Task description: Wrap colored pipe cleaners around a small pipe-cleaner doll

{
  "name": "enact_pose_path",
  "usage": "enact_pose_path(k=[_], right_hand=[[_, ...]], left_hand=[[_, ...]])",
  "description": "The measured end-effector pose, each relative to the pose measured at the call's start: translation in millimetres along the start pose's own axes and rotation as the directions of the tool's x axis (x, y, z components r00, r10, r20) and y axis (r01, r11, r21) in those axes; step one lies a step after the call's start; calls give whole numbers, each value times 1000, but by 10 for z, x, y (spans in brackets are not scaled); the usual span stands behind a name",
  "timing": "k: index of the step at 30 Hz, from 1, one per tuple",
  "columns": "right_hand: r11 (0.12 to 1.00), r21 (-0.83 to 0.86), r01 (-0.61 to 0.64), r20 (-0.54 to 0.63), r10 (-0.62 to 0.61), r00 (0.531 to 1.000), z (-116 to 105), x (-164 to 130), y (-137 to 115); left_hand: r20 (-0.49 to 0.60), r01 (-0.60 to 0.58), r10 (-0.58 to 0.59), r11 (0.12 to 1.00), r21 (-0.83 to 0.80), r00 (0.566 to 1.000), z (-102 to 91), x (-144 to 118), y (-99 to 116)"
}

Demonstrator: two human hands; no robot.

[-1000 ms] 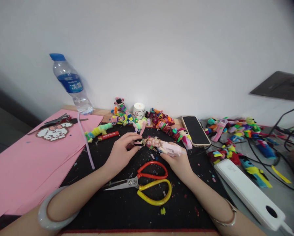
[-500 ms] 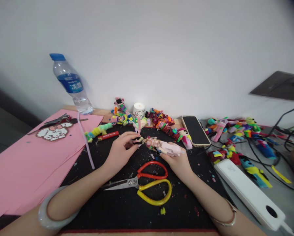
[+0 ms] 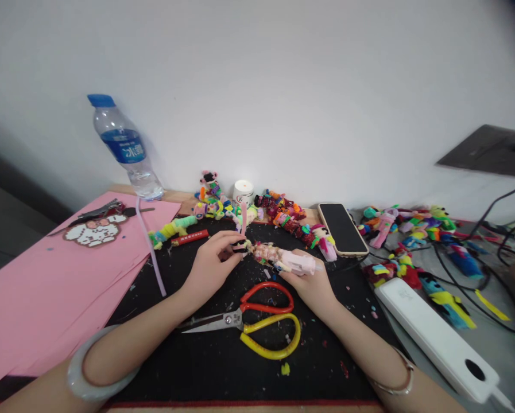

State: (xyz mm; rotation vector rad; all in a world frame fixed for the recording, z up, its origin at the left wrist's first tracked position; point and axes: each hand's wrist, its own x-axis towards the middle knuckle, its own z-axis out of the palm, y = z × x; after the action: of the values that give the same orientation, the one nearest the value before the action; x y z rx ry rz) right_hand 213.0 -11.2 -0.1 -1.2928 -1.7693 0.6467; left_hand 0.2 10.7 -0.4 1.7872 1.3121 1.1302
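My left hand [image 3: 216,255], left of centre, is closed in a pinch on a small black and pink pipe-cleaner piece [image 3: 240,246]. A flat pink fuzzy strip [image 3: 244,219] stands up from it. My right hand [image 3: 311,287] is wrapped round a pale pink glue gun [image 3: 298,262]. The gun's front is crusted with glue and coloured fuzz, and its tip points left, close to or touching the piece. Scissors [image 3: 231,318] with one red and one yellow handle lie with blades parted on the black mat [image 3: 188,367] below my hands.
Colourful pipe-cleaner figures [image 3: 291,221] line the wall, with more [image 3: 429,223] at right. A phone [image 3: 343,229], white power bank-like box [image 3: 438,338], cables, white cup [image 3: 243,192], water bottle [image 3: 126,146], red lighter-like stick [image 3: 190,237] and pink paper [image 3: 68,287] surround the mat.
The glue gun has tilted and shifted very slightly in my right hand, its tip staying by the piece. My left hand keeps almost the same place.
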Motion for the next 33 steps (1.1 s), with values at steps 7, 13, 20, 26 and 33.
enact_pose_path(k=[7, 13, 20, 26, 33], right_hand=[[1000, 26, -17, -6, 17, 1000, 3, -35, 7], [1000, -2, 0, 6, 0, 1000, 0, -14, -23], [1000, 3, 6, 2, -6, 1000, 9, -15, -31], [1000, -11, 22, 4, -22, 1000, 2, -9, -43], [1000, -2, 15, 12, -15, 1000, 3, -14, -20]], left_hand=[[7, -8, 8, 1000, -14, 1000, 1, -2, -4], [37, -36, 37, 999, -39, 999, 3, -4, -4], [22, -27, 28, 999, -29, 999, -7, 0, 1], [31, -12, 13, 1000, -20, 999, -5, 2, 5], [14, 2, -2, 1000, -11, 1000, -9, -2, 7]])
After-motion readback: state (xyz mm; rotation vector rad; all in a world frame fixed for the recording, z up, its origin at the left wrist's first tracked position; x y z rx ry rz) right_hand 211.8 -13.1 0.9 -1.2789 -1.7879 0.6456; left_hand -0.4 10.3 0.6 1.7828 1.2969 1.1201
